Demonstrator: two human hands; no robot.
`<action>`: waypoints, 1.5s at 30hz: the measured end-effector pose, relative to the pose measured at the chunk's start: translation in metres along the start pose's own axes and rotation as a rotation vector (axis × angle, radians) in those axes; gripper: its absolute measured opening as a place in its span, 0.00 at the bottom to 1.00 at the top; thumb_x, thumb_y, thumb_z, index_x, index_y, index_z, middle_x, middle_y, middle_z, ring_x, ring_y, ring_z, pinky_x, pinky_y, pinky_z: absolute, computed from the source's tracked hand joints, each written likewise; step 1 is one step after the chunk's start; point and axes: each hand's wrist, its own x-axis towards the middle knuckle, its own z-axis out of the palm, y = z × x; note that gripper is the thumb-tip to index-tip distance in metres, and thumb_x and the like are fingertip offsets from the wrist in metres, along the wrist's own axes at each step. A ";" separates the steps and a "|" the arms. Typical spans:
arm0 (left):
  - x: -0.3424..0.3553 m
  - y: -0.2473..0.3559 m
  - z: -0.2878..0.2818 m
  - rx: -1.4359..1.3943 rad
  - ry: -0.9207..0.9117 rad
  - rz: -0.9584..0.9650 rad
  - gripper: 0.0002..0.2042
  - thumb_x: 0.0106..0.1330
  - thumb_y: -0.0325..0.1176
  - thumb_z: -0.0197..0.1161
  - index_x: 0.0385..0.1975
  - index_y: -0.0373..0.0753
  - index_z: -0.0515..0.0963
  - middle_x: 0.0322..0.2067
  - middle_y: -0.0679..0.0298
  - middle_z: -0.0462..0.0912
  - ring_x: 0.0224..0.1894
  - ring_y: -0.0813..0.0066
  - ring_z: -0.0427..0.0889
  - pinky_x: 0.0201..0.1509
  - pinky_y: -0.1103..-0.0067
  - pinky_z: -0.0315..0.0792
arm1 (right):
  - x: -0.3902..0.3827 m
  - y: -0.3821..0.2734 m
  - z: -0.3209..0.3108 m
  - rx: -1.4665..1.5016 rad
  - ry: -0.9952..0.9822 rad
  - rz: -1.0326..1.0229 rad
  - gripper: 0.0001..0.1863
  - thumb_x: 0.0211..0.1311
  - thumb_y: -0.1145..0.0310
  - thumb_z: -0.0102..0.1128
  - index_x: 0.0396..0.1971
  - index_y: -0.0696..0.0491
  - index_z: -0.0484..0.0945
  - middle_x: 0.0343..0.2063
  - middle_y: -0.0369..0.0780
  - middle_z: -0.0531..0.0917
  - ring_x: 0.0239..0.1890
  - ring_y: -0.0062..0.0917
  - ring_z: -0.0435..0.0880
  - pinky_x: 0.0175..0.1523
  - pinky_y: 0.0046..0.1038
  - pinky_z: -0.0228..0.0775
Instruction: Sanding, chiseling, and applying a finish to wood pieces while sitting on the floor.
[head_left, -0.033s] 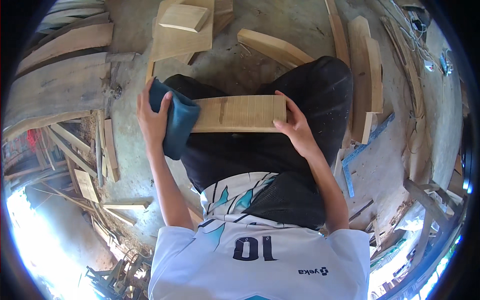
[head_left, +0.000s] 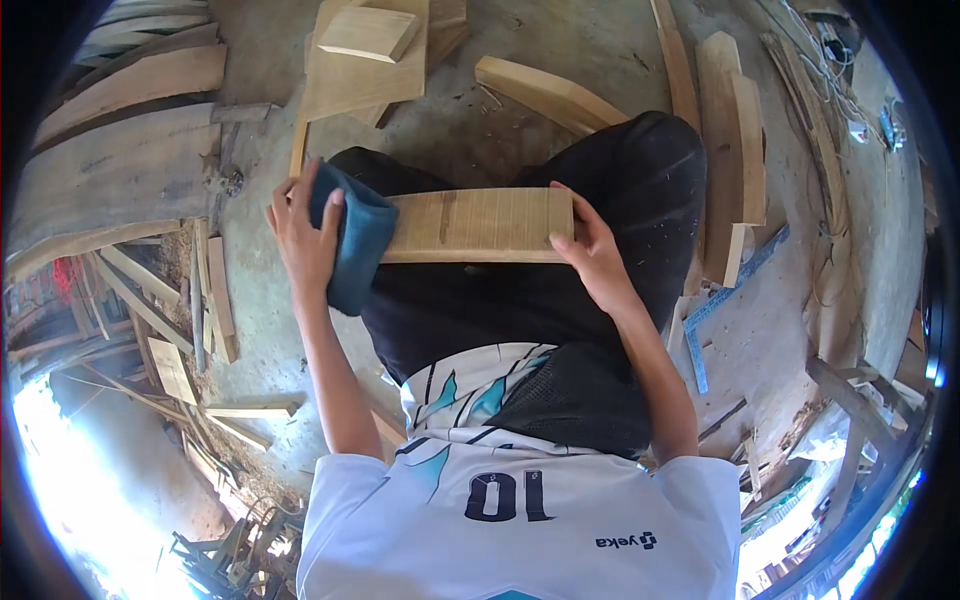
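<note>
A short wooden board [head_left: 480, 225] lies crosswise above my lap, its long side running left to right. My right hand [head_left: 594, 248] grips its right end, thumb on the upper face and fingers round the far edge. At the other end, my left hand [head_left: 305, 235] is closed on a folded blue-green cloth [head_left: 362, 245], thumb on top. That cloth covers the board's left end, so the wood beneath it is hidden. A dark mark crosses the board's face left of its middle.
Beyond my knees lie an angled wooden piece [head_left: 545, 92] and a flat panel [head_left: 365, 85] with a small block [head_left: 368, 34] on it. To the right are long planks [head_left: 722, 150] and a blue carpenter's square [head_left: 735, 285]. Large slabs [head_left: 130, 160] and scrap wood fill the left.
My left hand and the cloth have shifted very slightly to the left. The board and my right hand stay nearly in place.
</note>
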 end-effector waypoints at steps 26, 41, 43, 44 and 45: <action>0.028 0.106 -0.079 -0.801 0.130 0.590 0.40 0.41 0.44 0.74 0.59 0.38 0.73 0.53 0.49 0.77 0.48 0.54 0.79 0.54 0.66 0.72 | 0.014 -0.146 0.111 -0.071 -0.333 -1.038 0.60 0.29 0.68 0.86 0.64 0.56 0.54 0.61 0.44 0.66 0.61 0.31 0.71 0.65 0.36 0.63; 0.038 0.141 0.015 -1.586 0.216 0.063 0.34 0.73 0.48 0.49 0.70 0.29 0.52 0.66 0.50 0.65 0.69 0.63 0.61 0.73 0.70 0.50 | 0.088 -0.097 0.075 -0.585 -0.021 -0.691 0.45 0.43 0.73 0.78 0.61 0.54 0.60 0.52 0.47 0.77 0.57 0.33 0.77 0.61 0.35 0.69; 0.041 0.144 0.001 -1.324 0.266 0.214 0.31 0.69 0.43 0.57 0.67 0.32 0.61 0.64 0.51 0.68 0.69 0.60 0.63 0.73 0.67 0.51 | 0.092 -0.084 0.059 -0.557 -0.028 -0.670 0.45 0.44 0.76 0.77 0.62 0.54 0.59 0.54 0.47 0.76 0.59 0.33 0.75 0.62 0.35 0.68; 0.044 0.144 0.000 -1.220 0.231 0.275 0.29 0.67 0.41 0.59 0.65 0.34 0.64 0.64 0.51 0.68 0.69 0.59 0.64 0.73 0.65 0.51 | 0.098 -0.081 0.058 -0.604 -0.023 -0.724 0.43 0.46 0.80 0.73 0.63 0.55 0.58 0.53 0.48 0.76 0.57 0.34 0.77 0.62 0.35 0.69; 0.046 0.147 0.000 -1.114 0.194 0.331 0.27 0.65 0.39 0.61 0.63 0.36 0.67 0.64 0.52 0.69 0.69 0.57 0.64 0.73 0.63 0.51 | 0.098 -0.076 0.055 -0.588 -0.012 -0.744 0.40 0.49 0.80 0.70 0.63 0.55 0.59 0.52 0.47 0.77 0.57 0.34 0.77 0.61 0.34 0.69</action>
